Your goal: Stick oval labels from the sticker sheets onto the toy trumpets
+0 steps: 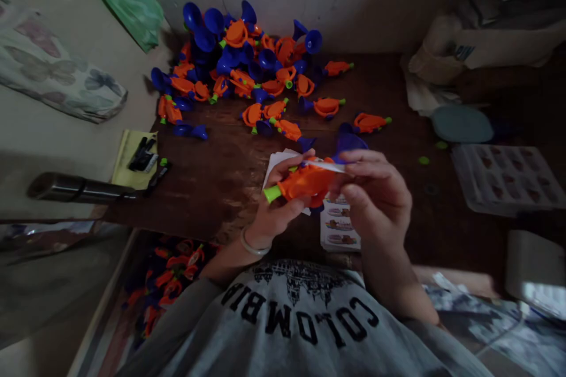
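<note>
My left hand point(275, 200) grips an orange toy trumpet point(305, 181) with a green mouthpiece and a blue bell, held just above the brown table point(221, 177). My right hand point(375, 194) pinches a small white sticker strip point(329, 166) against the top of the toy. A sheet of stickers point(338, 227) lies on the table under my hands. A large pile of the same orange and blue trumpets point(247, 65) sits at the far left of the table.
A clear plastic blister tray point(504, 179) and a round pale lid point(462, 123) lie on the right. A dark tube point(79, 188) and a yellow pad point(132, 159) rest at the left edge. More trumpets point(170, 283) fill a box below the table.
</note>
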